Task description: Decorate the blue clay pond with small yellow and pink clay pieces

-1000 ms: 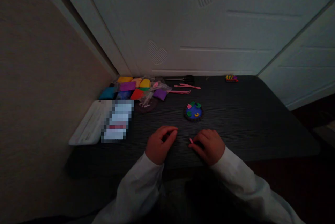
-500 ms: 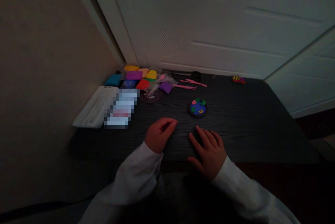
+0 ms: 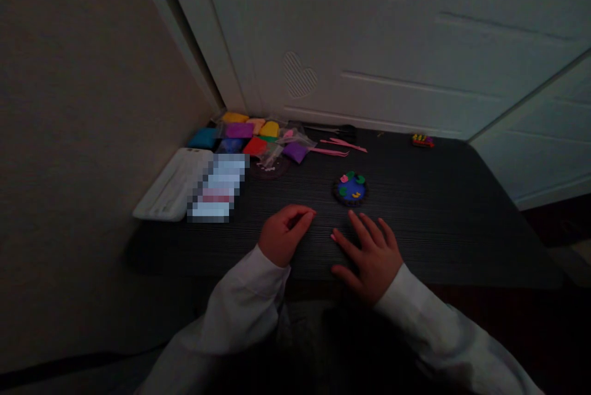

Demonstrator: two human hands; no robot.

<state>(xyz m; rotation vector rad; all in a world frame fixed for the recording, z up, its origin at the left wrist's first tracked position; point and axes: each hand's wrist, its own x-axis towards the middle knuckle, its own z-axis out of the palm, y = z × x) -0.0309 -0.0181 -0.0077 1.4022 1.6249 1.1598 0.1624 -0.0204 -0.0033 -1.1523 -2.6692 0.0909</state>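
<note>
My left hand (image 3: pixel 285 235) is closed in a pinch, thumb against forefinger, over the dark table (image 3: pixel 443 216). Whatever may be between those fingertips is too small to make out. Fingers spread, my right hand (image 3: pixel 372 253) lies on the tabletop. Its forefinger tip touches a tiny pink piece (image 3: pixel 333 236) that looks like clay. Just beyond both hands sits a round clay pond (image 3: pixel 351 189) with a dark brown rim, blue middle, green leaves, a pink flower and small yellow-orange shapes.
Bags of coloured clay (image 3: pixel 240 130) are heaped at the back left, beside a dark disc (image 3: pixel 281 168) with white bits. Pink tools (image 3: pixel 341 144) and scissors (image 3: pixel 344 131) lie along the back. A white case (image 3: pixel 173 186), a blurred bright screen (image 3: pixel 219 189) and a small red-yellow figure (image 3: pixel 422 140) also stand there.
The right forefinger has shifted slightly, and the pink piece now shows at its tip. My left hand keeps its pinch. The whole view has shifted a little.
</note>
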